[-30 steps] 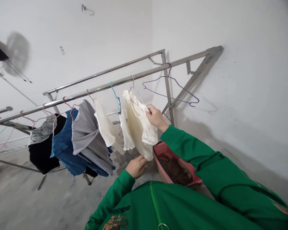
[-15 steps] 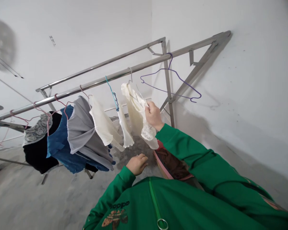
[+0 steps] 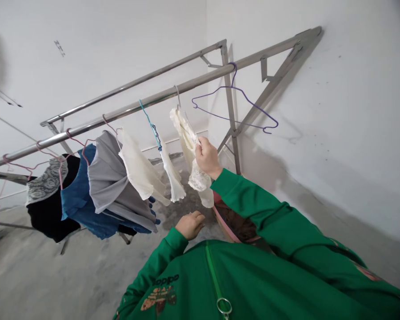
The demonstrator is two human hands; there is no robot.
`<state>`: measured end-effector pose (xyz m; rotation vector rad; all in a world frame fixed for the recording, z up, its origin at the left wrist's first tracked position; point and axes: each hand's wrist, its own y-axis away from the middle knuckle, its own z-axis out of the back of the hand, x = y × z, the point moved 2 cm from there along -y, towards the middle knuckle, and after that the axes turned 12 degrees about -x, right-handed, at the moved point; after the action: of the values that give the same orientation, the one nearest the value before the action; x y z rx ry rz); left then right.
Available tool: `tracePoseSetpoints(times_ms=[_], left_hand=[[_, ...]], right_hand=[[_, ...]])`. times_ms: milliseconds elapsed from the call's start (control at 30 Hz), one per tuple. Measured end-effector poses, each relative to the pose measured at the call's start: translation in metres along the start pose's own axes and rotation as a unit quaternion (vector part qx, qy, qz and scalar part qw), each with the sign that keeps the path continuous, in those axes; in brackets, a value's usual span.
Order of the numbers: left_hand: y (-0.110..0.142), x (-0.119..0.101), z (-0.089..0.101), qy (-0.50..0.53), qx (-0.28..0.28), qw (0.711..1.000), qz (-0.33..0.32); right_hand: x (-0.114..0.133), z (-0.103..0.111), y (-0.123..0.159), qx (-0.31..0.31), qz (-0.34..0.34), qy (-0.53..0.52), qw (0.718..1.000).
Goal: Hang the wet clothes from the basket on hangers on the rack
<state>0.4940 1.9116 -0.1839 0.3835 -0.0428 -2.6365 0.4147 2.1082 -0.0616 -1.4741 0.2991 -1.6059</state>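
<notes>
My right hand (image 3: 207,159) is closed on the near shoulder of a cream lace-trimmed top (image 3: 200,179). That top hangs from a hanger with a grey hook (image 3: 178,95) on the metal rail, and its body droops below my fingers. Lower down, in front of my chest, my left hand (image 3: 190,225) has its fingers curled together, with nothing seen in them. Just left of the held top, a narrow white garment (image 3: 172,178) hangs on a turquoise hanger (image 3: 147,113). To the right, a bare purple hanger (image 3: 250,101) hooks over the same rail.
The steel drying rack (image 3: 133,108) slants across the view. Further left hang a cream garment (image 3: 140,169), a grey one (image 3: 108,178), a blue one (image 3: 75,195) and a black one with a patterned top (image 3: 50,213). A pink-edged container (image 3: 225,222) with brown cloth stands below my right arm.
My right hand has shifted slightly left with the lace-trimmed top, and less of the hanger shows at its shoulder. The rack sits a little higher and further left in view; my left hand has barely moved.
</notes>
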Motion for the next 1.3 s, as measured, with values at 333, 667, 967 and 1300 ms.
tracePoseSetpoints(times_ms=[333, 667, 967, 1300], left_hand=[[0.001, 0.001, -0.003, 0.015, -0.013, 1.0, -0.01], [0.002, -0.009, -0.022, -0.003, 0.073, 0.997, -0.005], [-0.027, -0.035, -0.058, 0.074, 0.147, 0.986, -0.011], [-0.022, -0.034, -0.158, 0.08, 0.267, 0.96, -0.02]], right_hand=[[-0.002, 0.004, 0.001, 0.019, 0.006, -0.012, 1.0], [-0.136, 0.056, 0.185, 0.433, -0.174, 0.094, 0.88], [-0.238, 0.124, 0.307, 0.514, -0.377, 0.144, 0.757], [-0.39, 0.071, 0.361, 0.46, -0.492, 0.213, 0.708]])
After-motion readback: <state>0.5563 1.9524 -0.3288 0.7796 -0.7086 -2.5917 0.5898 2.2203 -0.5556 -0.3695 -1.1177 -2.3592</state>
